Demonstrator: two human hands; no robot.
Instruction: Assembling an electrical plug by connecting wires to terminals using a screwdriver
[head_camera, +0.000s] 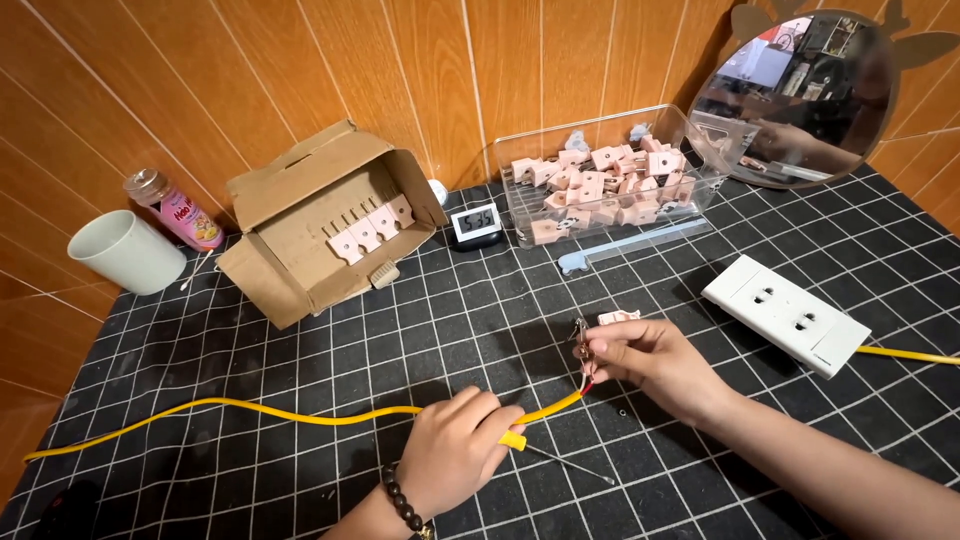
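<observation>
Yellow cable (300, 412) runs across the black gridded mat (480, 300), and we grip it in our left hand (455, 450), fingers closed around both it and a yellow-handled screwdriver (545, 452). Our right hand (650, 355) pinches the cable's stripped wire ends (582, 340) between thumb and fingertips, just beside a pink plug part (618, 317). A white socket strip (785, 313) lies near, right of that hand

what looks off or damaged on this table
The yellow cable has its end stripped, with bare wires showing at the right hand. The cardboard box lies tipped on its side with a ragged flap, pink parts inside. A small pink part sits loose outside the clear bin. Nothing spilled.
</observation>
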